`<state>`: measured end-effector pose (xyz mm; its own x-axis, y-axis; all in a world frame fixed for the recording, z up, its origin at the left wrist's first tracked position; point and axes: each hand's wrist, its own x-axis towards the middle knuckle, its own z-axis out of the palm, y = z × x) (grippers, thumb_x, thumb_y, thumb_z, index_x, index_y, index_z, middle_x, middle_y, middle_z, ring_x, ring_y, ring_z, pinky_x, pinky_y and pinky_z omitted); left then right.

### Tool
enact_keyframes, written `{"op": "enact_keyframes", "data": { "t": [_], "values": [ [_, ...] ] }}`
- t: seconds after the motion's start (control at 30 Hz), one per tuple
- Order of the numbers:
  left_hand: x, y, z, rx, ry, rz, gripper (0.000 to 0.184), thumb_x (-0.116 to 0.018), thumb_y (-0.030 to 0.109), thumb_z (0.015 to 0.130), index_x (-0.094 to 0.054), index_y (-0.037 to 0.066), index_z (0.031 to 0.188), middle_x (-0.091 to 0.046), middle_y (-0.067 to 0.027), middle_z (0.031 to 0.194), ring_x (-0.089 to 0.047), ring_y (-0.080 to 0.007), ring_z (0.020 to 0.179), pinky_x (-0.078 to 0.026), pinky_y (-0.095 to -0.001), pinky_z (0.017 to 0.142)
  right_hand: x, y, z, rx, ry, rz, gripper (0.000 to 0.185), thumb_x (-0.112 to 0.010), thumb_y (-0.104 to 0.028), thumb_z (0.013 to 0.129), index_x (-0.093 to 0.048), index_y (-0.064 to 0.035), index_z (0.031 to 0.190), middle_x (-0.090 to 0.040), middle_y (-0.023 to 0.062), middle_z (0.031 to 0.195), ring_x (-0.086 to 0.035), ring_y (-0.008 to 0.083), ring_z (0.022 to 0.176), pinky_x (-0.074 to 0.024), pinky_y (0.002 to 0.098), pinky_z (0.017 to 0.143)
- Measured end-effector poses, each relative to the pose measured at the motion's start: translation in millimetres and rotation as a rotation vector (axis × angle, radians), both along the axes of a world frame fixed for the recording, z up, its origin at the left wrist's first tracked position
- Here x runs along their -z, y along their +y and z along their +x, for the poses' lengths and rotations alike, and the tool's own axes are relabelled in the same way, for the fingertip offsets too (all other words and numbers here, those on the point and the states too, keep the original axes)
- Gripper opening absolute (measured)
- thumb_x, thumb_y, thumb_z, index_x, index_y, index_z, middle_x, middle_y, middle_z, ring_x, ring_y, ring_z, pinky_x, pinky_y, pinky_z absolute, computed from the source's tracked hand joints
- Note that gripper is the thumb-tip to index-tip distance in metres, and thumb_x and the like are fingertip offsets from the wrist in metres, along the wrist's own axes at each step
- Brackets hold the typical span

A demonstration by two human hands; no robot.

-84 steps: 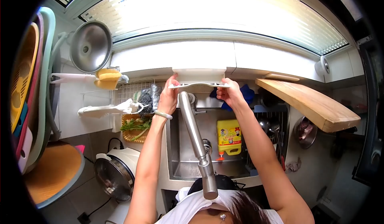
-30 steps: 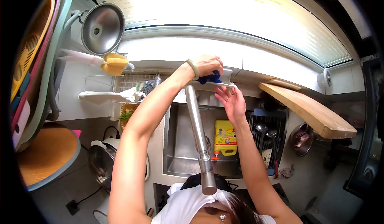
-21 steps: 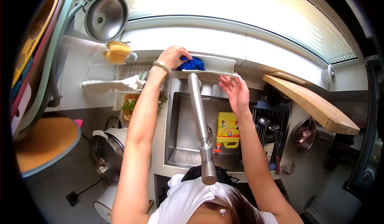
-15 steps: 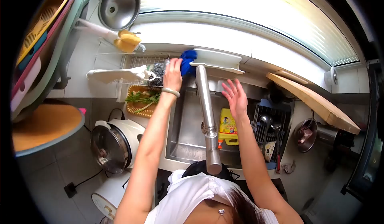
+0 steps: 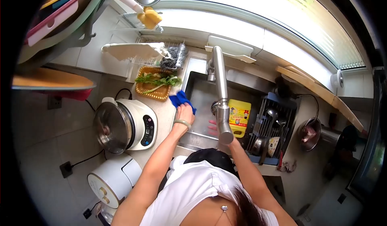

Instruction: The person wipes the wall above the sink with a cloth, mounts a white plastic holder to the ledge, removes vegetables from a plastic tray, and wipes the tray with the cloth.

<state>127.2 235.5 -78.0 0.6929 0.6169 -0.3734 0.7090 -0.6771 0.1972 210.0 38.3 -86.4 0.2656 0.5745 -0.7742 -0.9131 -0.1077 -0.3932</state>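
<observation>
My left hand [image 5: 185, 114] is closed on a blue cloth [image 5: 180, 99], which lies over the left rim of the metal sink [image 5: 198, 89]. A pale bangle circles that wrist. Close by on the counter, a golden-brown basket [image 5: 153, 94] holds leafy greens [image 5: 158, 81]. My right hand [image 5: 213, 127] is low over the sink, mostly hidden behind the steel faucet [image 5: 220, 79]. Its visible fingers stretch out to the left, apart, with nothing seen in them. A yellow jug [image 5: 239, 115] stands in the sink to the right of the faucet.
A cream cooker with a lid [image 5: 141, 125] stands on the left counter. A dark dish rack [image 5: 266, 125] with ladles sits at the sink's right side. A wooden cutting board [image 5: 322, 95] leans farther right, above a bowl with meat [image 5: 310, 134]. A wire rack [image 5: 141, 60] hangs behind the basket.
My left hand has brought the blue cloth from beside the wire rack toward me, onto the sink's left rim. My right hand has come down and left, behind the faucet. The view has shifted.
</observation>
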Motion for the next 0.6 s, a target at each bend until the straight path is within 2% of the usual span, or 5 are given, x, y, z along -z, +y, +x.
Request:
{"op": "enact_keyframes", "data": {
  "t": [0.07, 0.1, 0.3, 0.4, 0.6],
  "values": [
    [-11, -9, -21, 0.036, -0.195, -0.371, 0.036, -0.062, 0.013, 0.085, -0.065, -0.007, 0.114, -0.069, -0.0233, 0.097, -0.068, -0.0324, 0.089, -0.056, -0.0413, 0.079, 11, 13, -23, -0.183, 0.047, 0.058, 0.085, -0.058, -0.05, 0.095, -0.012, -0.0169, 0.158, -0.035, 0.0142, 0.153, -0.04, 0.0354, 0.135, -0.0349, 0.0513, 0.111],
    [-21, -12, -27, -0.025, -0.182, -0.615, 0.038, -0.064, 0.017, 0.088, -0.064, -0.002, 0.12, -0.07, -0.0205, 0.098, -0.068, -0.0278, 0.087, -0.055, -0.0409, 0.079, 18, 22, -30, -0.187, 0.111, 0.125, 0.091, -0.061, -0.045, 0.094, -0.005, -0.0159, 0.159, -0.026, 0.0119, 0.157, -0.03, 0.0298, 0.142, -0.0321, 0.0493, 0.113],
    [-3, 33, -52, -0.797, -0.675, -0.554, 0.054, -0.06, 0.029, 0.098, -0.045, -0.005, 0.138, -0.067, -0.0097, 0.089, -0.064, -0.0137, 0.072, -0.055, -0.0285, 0.06, 30, 105, -32, -0.068, -0.809, 0.065, 0.049, -0.057, -0.013, 0.097, -0.043, -0.0005, 0.143, -0.062, 0.0077, 0.123, -0.058, 0.0177, 0.112, -0.0445, 0.0306, 0.101],
    [54, 84, -51, -1.084, -0.725, -0.472, 0.068, -0.054, 0.034, 0.098, -0.031, -0.013, 0.141, -0.069, -0.0147, 0.077, -0.062, -0.0176, 0.055, -0.05, -0.0295, 0.052, 18, 159, -35, -0.2, -1.358, -0.013, 0.048, -0.059, -0.008, 0.09, -0.05, -0.0055, 0.138, -0.042, 0.0273, 0.14, -0.044, 0.0445, 0.128, -0.0391, 0.0448, 0.106],
    [79, 109, -51, -1.143, -0.779, -0.51, 0.031, -0.056, 0.019, 0.098, -0.047, -0.011, 0.101, -0.069, -0.0183, 0.073, -0.066, -0.0213, 0.053, -0.052, -0.0321, 0.047, 67, 109, -108, -0.869, -1.212, 0.4, 0.038, -0.062, 0.001, 0.076, -0.069, -0.0112, 0.112, -0.048, 0.0233, 0.123, -0.052, 0.0405, 0.112, -0.0446, 0.0444, 0.098]
  ]
}}
